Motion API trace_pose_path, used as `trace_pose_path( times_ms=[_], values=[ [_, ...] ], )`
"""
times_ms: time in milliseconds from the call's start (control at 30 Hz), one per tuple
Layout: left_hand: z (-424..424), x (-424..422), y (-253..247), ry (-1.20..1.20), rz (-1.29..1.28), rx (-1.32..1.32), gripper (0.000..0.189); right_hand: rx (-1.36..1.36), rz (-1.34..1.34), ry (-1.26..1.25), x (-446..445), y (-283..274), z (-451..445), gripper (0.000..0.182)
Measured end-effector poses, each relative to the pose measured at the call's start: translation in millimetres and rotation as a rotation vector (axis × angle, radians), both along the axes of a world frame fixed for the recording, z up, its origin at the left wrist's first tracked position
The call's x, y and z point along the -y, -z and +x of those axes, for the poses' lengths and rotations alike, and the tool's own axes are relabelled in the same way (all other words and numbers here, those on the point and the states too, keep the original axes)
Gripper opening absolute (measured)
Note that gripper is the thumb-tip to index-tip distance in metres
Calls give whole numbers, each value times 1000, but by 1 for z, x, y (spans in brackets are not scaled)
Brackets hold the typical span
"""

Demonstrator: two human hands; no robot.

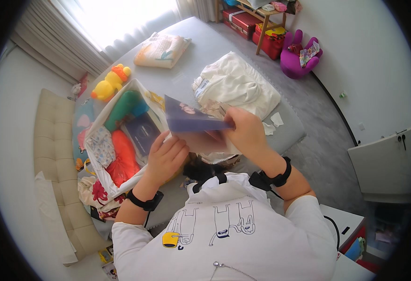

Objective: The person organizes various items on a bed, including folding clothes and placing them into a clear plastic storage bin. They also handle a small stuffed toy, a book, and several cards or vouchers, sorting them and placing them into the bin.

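My right hand (245, 131) pinches the right edge of a thin dark blue printed item (195, 116), perhaps a folder or a flattened paper bag. Its lower part is pale and blurred. At the item's lower left corner is my left hand (166, 154), back up and fingers bent; whether it grips the item is hidden. Left of that hand stands a large white-rimmed storage bag (96, 168), wide at the top. Inside it lie a red plastic bag (124, 158), a dark blue box (142, 131) bearing writing, a green rolled thing (123, 109) and a patterned cloth (101, 145).
The bed (187, 82) carries a yellow plush duck (110, 84), a folded quilt (161, 51), a heap of white bedding (237, 84) and white scraps (276, 119). A tufted headboard (56, 154) borders the left. Beyond are red suitcases (242, 21) and a purple hand-shaped chair (293, 65).
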State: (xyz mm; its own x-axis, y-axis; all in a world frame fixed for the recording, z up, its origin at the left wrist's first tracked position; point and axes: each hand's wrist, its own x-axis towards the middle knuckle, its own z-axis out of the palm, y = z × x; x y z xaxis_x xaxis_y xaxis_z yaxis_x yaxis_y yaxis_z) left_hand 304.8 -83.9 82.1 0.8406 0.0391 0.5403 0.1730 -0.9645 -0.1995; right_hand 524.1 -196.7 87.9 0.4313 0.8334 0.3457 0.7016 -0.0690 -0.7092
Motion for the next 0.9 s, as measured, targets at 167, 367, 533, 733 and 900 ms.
trace_pose_path(
  times_ms=[167, 367, 533, 733, 900],
  values=[
    [7, 3, -7, 36, -195, -55, 17, -26, -80, -36, -1, -1, 8, 11],
    [20, 6, -14, -123, -311, -185, 23, 68, -134, -107, -9, -2, -4, 11],
    [39, -7, 16, -32, -164, -174, 23, 105, -191, -203, -16, -16, -22, 11],
    [26, -6, 28, -162, -390, -84, 23, 365, -177, -56, -13, -3, -20, 9],
    [4, -9, 19, -55, -150, -82, 29, 406, -200, -43, -8, 0, -21, 7]
  ],
)
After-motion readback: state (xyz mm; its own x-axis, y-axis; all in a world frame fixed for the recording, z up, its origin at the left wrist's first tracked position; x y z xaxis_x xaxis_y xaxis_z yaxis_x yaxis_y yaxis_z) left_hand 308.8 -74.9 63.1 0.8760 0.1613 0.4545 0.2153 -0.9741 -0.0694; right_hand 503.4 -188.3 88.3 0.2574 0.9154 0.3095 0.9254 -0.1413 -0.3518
